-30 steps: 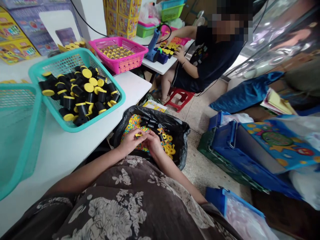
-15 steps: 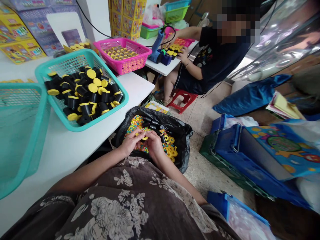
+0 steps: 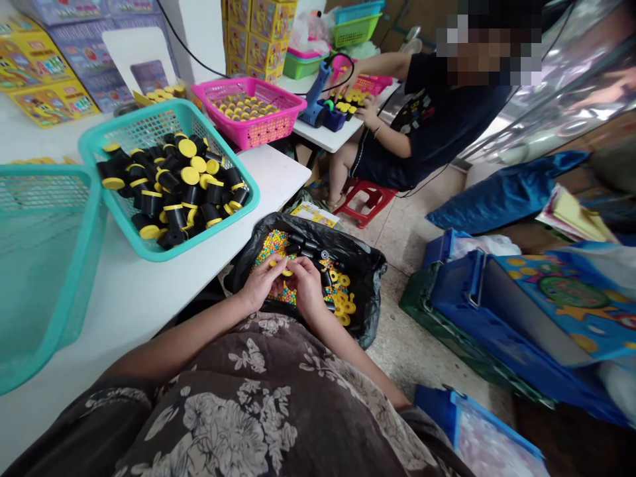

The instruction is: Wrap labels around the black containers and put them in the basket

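Both hands meet over a box lined with a black plastic bag [image 3: 370, 265]. Between the fingertips of my left hand [image 3: 259, 283] and my right hand [image 3: 307, 285] is a small yellow ring-like piece [image 3: 287, 271], partly covered by the fingers. Both hands are closed on it. Below them in the box lie small multicoloured beads [image 3: 272, 246], several black cylinders [image 3: 303, 245] and loose yellow rings [image 3: 344, 301]. On the table to the left, a teal basket [image 3: 149, 246] holds many black cylinders with yellow caps [image 3: 189, 175].
An empty-looking teal basket [image 3: 44, 265] stands at the table's left. Behind is a pink basket [image 3: 268, 126] of capped pieces. Across, a person [image 3: 442, 112] sits on a red stool [image 3: 365, 202] beside a blue tool [image 3: 314, 99]. Blue crates [image 3: 457, 291] stand on the floor to the right.
The view has shifted slightly, so the surroundings sit a little further right. My hands stay together over the box, still holding the yellow piece.
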`<state>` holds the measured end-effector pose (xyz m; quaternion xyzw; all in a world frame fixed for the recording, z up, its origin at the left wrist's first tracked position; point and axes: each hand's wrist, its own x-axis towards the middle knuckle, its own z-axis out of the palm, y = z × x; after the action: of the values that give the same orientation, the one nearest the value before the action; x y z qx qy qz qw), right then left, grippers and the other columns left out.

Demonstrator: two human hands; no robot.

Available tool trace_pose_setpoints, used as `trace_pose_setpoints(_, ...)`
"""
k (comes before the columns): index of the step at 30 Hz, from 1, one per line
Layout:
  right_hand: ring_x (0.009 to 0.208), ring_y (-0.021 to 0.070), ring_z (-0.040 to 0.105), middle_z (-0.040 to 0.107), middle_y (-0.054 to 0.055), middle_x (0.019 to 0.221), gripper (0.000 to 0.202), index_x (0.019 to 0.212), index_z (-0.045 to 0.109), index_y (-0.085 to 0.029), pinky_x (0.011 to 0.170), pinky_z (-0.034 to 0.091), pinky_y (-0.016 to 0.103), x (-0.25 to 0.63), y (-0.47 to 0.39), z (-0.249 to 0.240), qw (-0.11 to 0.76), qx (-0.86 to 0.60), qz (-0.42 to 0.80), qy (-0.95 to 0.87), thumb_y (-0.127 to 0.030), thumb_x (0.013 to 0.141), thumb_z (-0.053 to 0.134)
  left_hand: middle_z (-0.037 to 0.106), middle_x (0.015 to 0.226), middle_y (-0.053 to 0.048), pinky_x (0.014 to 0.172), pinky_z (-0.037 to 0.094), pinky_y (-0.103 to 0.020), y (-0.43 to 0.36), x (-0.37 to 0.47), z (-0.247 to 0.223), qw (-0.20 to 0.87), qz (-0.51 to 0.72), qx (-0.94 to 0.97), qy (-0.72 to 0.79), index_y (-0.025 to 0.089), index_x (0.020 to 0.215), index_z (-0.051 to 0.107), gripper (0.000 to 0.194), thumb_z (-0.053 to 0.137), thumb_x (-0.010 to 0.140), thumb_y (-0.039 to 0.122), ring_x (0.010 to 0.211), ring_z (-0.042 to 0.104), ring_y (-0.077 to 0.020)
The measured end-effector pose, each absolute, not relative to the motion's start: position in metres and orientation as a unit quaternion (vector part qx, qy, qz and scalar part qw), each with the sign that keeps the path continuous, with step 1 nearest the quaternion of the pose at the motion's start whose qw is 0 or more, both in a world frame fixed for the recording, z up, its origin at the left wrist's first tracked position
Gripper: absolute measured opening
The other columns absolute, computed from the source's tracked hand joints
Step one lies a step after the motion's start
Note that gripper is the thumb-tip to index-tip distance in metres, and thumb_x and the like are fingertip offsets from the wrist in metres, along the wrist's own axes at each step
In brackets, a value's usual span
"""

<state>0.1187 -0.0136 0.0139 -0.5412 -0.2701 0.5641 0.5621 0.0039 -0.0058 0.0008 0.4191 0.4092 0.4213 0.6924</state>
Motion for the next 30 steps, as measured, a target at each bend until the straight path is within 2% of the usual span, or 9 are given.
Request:
trace_pose_setpoints(3,0.043,0.0086,0.045,0.055,-0.007,0.057,0.023,0.070,0.059,-0.021,0.041,0.032,0.022,0.121,-0.012,0.014,0.562,-0.545,0.563,-0.265,-0.038,0.064,0.073,0.049,0.057,0.005,0.038,0.034,-0.019,-0.005,0.004,0.001,0.688,0.424,0.429,0.404,0.020,0.086,0.056,0.047,0.063,0.079,0.066,0.046,0.047,-0.0094)
trace_pose_setpoints(7,0.043,0.0084,0.044,0.056,-0.006,0.059,0.023,0.070,0.062,-0.021,0.039,0.031,0.022,0.128,-0.011,0.013,0.552,-0.548,0.576,-0.251,-0.040,0.064,0.073,0.050,0.059,0.006,0.038,0.033,-0.019,-0.004,0.005,0.003,0.677,0.407,0.452,0.414,0.019,0.089,0.058,0.046,0.077,0.069,0.056,0.046,0.046,-0.0086)
trace_pose_setpoints(12,0.050,0.0091,0.045,0.059,-0.003,0.063,0.025,0.072,0.069,-0.019,0.043,0.033,0.021,0.131,-0.014,0.009,0.559,-0.585,0.488,-0.328,-0.043,0.067,0.074,0.045,0.054,0.008,0.037,0.026,-0.021,-0.004,0.005,0.004,0.649,0.404,0.458,0.454,0.018,0.088,0.059,0.042,0.078,0.069,0.050,0.039,0.038,-0.0068)
trace_pose_setpoints(20,0.055,0.0109,0.046,0.062,-0.002,0.067,0.025,0.070,0.069,-0.020,0.047,0.034,0.023,0.132,-0.013,0.009,0.554,-0.587,0.487,-0.333,-0.044,0.065,0.075,0.045,0.055,0.007,0.044,0.025,-0.023,-0.001,0.005,-0.005,0.613,0.423,0.488,0.456,0.016,0.081,0.062,0.035,0.081,0.066,0.042,0.044,0.037,-0.0066)
trace_pose_setpoints(24,0.055,0.0107,0.043,0.059,-0.003,0.063,0.025,0.065,0.066,-0.020,0.048,0.033,0.024,0.132,-0.012,0.012,0.552,-0.590,0.490,-0.326,-0.043,0.062,0.075,0.046,0.056,0.007,0.046,0.025,-0.023,0.000,0.005,-0.004,0.613,0.425,0.490,0.451,0.016,0.080,0.063,0.036,0.082,0.065,0.043,0.047,0.036,-0.0072)
trace_pose_setpoints(30,0.056,0.0108,0.046,0.059,-0.003,0.065,0.025,0.066,0.063,-0.020,0.048,0.036,0.023,0.133,-0.010,0.010,0.533,-0.590,0.507,-0.333,-0.044,0.063,0.072,0.046,0.055,0.007,0.045,0.025,-0.022,-0.001,0.005,-0.006,0.612,0.421,0.488,0.458,0.016,0.079,0.062,0.037,0.081,0.065,0.044,0.046,0.036,-0.0068)
